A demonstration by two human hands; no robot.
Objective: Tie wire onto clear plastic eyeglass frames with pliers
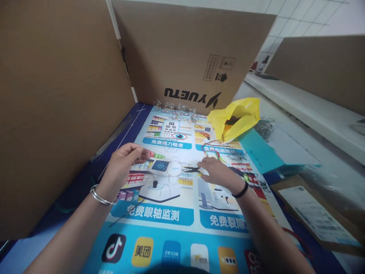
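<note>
My left hand is raised over the printed poster, thumb and fingertips pressed together in a pinch. Whatever it holds, if anything, is too fine to make out. Across from it, my right hand has its fingers closed around the handle end of small dark pliers, whose jaws point left toward my other hand. Red, yellow and green thin cords lie just beyond the right hand. A thin dark stick or wire rests on the poster below my left hand.
Cardboard panels wall the left and back. A yellow bag stands open at the back right, near tangled wire bits and a teal folder. More wire scraps line the back edge. A labelled brown package lies right.
</note>
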